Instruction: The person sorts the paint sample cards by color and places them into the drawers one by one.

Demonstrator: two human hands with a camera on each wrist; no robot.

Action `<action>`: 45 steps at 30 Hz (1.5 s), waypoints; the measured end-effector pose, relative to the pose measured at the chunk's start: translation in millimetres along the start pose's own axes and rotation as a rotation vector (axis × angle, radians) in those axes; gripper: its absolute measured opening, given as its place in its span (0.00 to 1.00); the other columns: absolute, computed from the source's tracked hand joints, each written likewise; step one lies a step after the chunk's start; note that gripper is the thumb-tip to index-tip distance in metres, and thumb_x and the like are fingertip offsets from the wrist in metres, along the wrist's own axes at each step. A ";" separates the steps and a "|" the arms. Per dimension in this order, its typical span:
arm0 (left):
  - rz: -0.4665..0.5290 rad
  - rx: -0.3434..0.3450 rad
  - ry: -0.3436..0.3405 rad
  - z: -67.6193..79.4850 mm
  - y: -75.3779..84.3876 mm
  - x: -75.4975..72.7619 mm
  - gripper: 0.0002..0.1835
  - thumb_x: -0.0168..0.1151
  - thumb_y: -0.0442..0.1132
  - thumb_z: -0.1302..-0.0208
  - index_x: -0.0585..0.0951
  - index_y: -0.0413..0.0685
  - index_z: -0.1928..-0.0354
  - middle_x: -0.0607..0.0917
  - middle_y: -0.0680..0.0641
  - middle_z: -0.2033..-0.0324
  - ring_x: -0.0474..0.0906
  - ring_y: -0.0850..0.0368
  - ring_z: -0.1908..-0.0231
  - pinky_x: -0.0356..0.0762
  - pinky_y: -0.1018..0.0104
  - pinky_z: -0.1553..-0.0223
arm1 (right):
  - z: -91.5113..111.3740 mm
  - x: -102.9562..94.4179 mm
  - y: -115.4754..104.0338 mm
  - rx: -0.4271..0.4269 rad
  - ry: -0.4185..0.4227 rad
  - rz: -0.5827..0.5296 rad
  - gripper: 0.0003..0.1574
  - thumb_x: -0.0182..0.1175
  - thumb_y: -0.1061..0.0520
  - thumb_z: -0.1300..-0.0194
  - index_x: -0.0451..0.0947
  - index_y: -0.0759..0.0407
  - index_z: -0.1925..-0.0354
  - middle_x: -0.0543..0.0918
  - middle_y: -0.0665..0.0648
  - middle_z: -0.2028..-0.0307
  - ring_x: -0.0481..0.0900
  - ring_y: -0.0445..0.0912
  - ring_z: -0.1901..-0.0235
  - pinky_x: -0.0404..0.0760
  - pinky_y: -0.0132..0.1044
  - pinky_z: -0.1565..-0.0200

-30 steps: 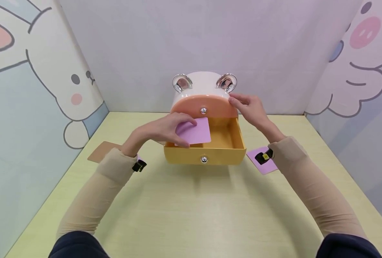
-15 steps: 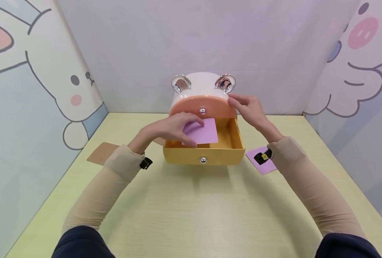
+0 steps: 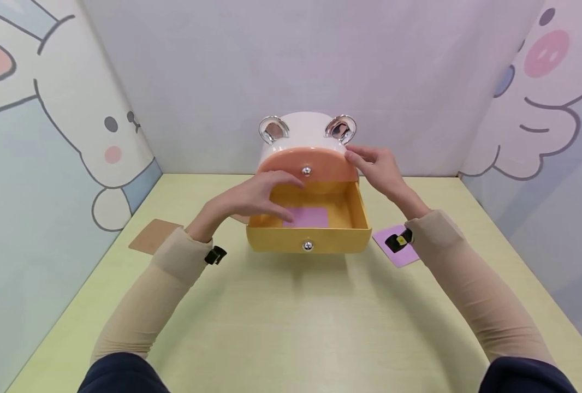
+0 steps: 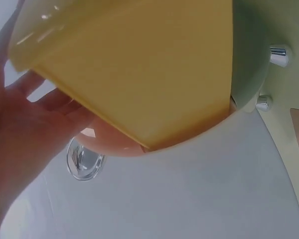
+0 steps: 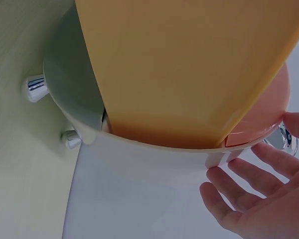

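Observation:
A small white storage box with silvery ears stands at the back of the table. Its yellow drawer is pulled out, below a closed orange drawer. Inside the yellow drawer lies a pink card. Over this drawer's left side is my left hand, thumb and fingers spread apart with nothing between them, thumb tip overlapping the card. My right hand touches the box's upper right edge, beside the ear. In the right wrist view its fingers lie loosely extended against the white side.
A brown card lies on the table at the left, and another brown edge shows beside the drawer. To the right, a second pink card sits partly under the right wrist. Walls with animal drawings flank the table.
My left hand first carried the pink card rightward over the yellow drawer, then let go of it and drew slightly back left. The card now lies in the drawer. My right hand stays on the box.

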State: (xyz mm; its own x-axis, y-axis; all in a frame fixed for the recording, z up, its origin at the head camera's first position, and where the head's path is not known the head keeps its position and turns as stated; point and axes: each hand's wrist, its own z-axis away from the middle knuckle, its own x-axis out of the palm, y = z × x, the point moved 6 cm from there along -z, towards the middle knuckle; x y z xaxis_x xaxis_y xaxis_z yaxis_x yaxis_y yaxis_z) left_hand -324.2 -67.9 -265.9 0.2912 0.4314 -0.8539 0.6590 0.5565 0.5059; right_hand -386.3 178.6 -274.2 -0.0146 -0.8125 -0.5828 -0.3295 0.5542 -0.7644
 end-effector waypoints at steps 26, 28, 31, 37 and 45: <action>-0.349 -0.653 -0.023 167.2 -169.0 18.0 0.44 0.71 0.59 0.52 0.72 0.32 0.41 0.83 0.36 0.61 0.79 0.42 0.64 0.77 0.56 0.65 | -1.2 -0.8 0.8 0.017 0.002 -0.012 0.35 0.53 0.36 0.33 0.72 0.52 0.36 0.76 0.59 0.38 0.72 0.55 0.36 0.71 0.55 0.36; -0.297 -0.635 -0.039 168.1 -172.3 25.2 0.39 0.74 0.54 0.53 0.74 0.30 0.47 0.81 0.41 0.68 0.75 0.49 0.68 0.73 0.63 0.69 | -1.0 -1.1 1.5 0.020 0.002 -0.015 0.35 0.53 0.35 0.33 0.72 0.52 0.35 0.76 0.59 0.37 0.72 0.55 0.36 0.71 0.55 0.36; -0.187 -0.644 -0.066 169.8 -175.0 32.8 0.38 0.75 0.49 0.55 0.72 0.29 0.48 0.78 0.40 0.66 0.72 0.49 0.65 0.72 0.63 0.67 | -0.9 -1.3 2.5 0.025 0.003 -0.019 0.35 0.53 0.35 0.33 0.72 0.51 0.35 0.76 0.59 0.37 0.72 0.54 0.36 0.71 0.55 0.36; -0.219 -0.689 -0.088 171.6 -180.8 33.1 0.47 0.75 0.52 0.57 0.66 0.27 0.41 0.78 0.38 0.65 0.72 0.46 0.64 0.72 0.59 0.66 | -0.7 0.1 3.3 0.026 0.002 -0.020 0.35 0.54 0.35 0.33 0.72 0.51 0.36 0.76 0.59 0.38 0.72 0.54 0.36 0.71 0.55 0.36; -0.262 -0.709 -0.088 169.4 -185.8 35.3 0.46 0.74 0.53 0.59 0.68 0.28 0.44 0.76 0.39 0.67 0.72 0.46 0.65 0.70 0.59 0.68 | -1.1 1.4 3.0 0.016 0.000 -0.021 0.35 0.54 0.35 0.33 0.73 0.52 0.36 0.77 0.59 0.38 0.72 0.54 0.36 0.71 0.55 0.36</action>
State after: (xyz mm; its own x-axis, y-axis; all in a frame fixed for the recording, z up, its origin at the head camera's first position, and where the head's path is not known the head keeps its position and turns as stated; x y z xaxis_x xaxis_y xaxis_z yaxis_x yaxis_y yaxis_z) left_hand -318.9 -276.4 -410.8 0.2606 0.1806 -0.9484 0.1200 0.9687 0.2174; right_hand -388.4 178.9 -276.9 -0.0082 -0.8238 -0.5668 -0.3146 0.5401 -0.7806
